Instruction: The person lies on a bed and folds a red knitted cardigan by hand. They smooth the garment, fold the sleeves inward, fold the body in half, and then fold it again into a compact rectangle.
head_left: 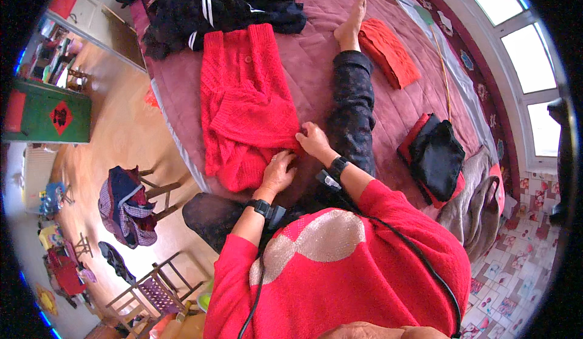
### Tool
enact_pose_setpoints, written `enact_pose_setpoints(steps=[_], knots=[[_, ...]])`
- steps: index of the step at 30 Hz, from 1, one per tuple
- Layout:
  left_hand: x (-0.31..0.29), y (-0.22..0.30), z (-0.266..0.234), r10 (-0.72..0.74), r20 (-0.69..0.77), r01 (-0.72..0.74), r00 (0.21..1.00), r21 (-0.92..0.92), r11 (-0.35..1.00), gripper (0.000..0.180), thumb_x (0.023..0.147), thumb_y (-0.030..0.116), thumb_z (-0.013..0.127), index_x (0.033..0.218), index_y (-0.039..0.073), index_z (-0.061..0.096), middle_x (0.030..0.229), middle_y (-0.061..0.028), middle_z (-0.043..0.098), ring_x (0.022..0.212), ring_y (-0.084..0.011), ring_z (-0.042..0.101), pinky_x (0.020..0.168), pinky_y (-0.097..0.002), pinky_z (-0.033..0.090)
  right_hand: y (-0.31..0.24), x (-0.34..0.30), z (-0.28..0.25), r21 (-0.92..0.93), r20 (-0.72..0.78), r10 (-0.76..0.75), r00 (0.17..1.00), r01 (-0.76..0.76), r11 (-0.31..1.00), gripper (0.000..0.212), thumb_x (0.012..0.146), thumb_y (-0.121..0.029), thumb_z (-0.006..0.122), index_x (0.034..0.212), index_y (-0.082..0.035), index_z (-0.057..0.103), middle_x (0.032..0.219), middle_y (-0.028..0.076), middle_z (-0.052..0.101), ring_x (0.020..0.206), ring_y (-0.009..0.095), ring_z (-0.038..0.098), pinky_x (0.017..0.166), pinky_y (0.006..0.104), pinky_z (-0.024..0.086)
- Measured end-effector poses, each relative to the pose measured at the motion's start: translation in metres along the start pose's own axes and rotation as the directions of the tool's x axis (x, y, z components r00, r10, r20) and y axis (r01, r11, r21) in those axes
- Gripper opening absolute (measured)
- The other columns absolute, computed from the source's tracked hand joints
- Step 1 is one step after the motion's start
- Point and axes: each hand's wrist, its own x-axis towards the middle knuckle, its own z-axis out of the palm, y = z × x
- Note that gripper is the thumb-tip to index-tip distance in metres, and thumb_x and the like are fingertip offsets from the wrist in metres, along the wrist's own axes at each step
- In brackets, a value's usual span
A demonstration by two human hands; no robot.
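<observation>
A red knitted cardigan [243, 111] with a button near its collar lies partly folded on the bed in front of me. One sleeve is laid across its body. My right hand [316, 143] pinches the right edge of the knit, at the end of that folded part. My left hand [278, 173] rests at the cardigan's near right corner, thumb apart from the fingers; the fingertips are partly hard to make out against the wool. Both wrists carry dark bands with small devices.
My outstretched leg [352, 105] lies right of the cardigan. Beyond are an orange folded knit [388, 53] and a black-and-red folded garment [434, 160]. Dark clothes [225, 11] are heaped at the far left. Left of the bed, a stool [161, 190] holds checked clothing.
</observation>
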Motion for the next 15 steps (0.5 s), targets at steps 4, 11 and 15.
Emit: enact_pose_setpoints(steps=[4, 11, 15], knots=[[0.004, 0.004, -0.011, -0.004, -0.009, 0.003, 1.0, -0.071, 0.997, 0.032, 0.083, 0.016, 0.066, 0.112, 0.002, 0.063, 0.12, -0.0188, 0.06, 0.116, -0.0373, 0.054, 0.1, -0.0429, 0.044, 0.012, 0.013, 0.014, 0.046, 0.051, -0.023, 0.998, 0.02, 0.999, 0.028, 0.078, -0.026, 0.067, 0.084, 0.001, 0.067, 0.086, 0.025, 0.067, 0.083, 0.043, 0.065, 0.073, 0.0489, 0.052], [0.023, 0.015, -0.079, -0.183, -0.337, 0.157, 0.924, -0.103, 0.982, 0.014, 0.087, 0.014, 0.06, 0.094, 0.004, 0.067, 0.096, -0.0148, 0.068, 0.091, -0.0317, 0.065, 0.084, -0.0403, 0.05, 0.015, 0.02, 0.004, 0.126, 0.174, 0.032, 0.984, -0.055, 0.991, 0.029, 0.074, -0.027, 0.067, 0.094, -0.005, 0.069, 0.09, 0.02, 0.069, 0.086, 0.034, 0.067, 0.075, 0.0446, 0.052], [0.052, -0.003, -0.128, -0.085, -0.616, 0.203, 0.783, 0.124, 0.971, 0.024, 0.085, 0.015, 0.063, 0.106, 0.004, 0.062, 0.104, -0.0167, 0.063, 0.101, -0.036, 0.058, 0.09, -0.0465, 0.046, 0.011, 0.021, 0.003, 0.1, 0.156, 0.026, 0.987, -0.042, 0.994, 0.029, 0.074, -0.026, 0.063, 0.094, -0.005, 0.068, 0.092, 0.02, 0.069, 0.089, 0.036, 0.066, 0.076, 0.0455, 0.052]])
